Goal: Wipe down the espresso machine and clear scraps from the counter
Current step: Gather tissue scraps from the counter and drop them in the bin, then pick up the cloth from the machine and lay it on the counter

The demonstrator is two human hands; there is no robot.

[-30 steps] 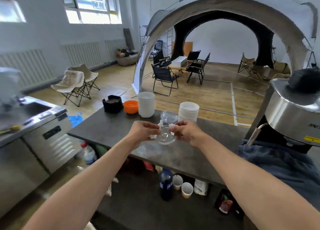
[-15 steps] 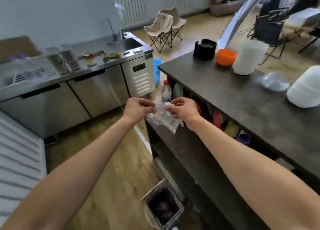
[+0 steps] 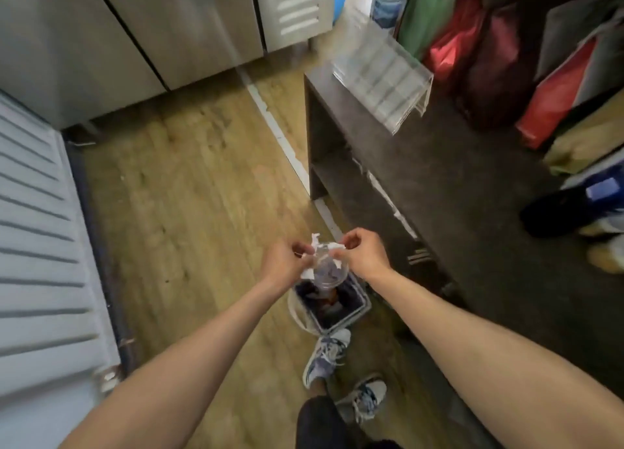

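A clear plastic dome lid (image 3: 329,271) with white paper scraps (image 3: 332,246) hangs between both hands, low over the floor. My left hand (image 3: 285,263) pinches its left rim together with a white scrap (image 3: 308,273). My right hand (image 3: 364,258) pinches its right rim. Directly beneath stands a small square waste bin (image 3: 332,305) with a liner and dark rubbish inside. The espresso machine and the counter top are out of view.
The dark counter's lower shelf (image 3: 422,165) runs on the right, with a clear acrylic box (image 3: 385,74) and coloured bags (image 3: 553,94). Steel cabinets (image 3: 135,26) stand behind, a white radiator (image 3: 37,246) on the left. My two sneakers (image 3: 324,357) stand beside the bin.
I have carried the lid and scraps from the counter top down to just above the bin. The view has swung from the room down to the floor.
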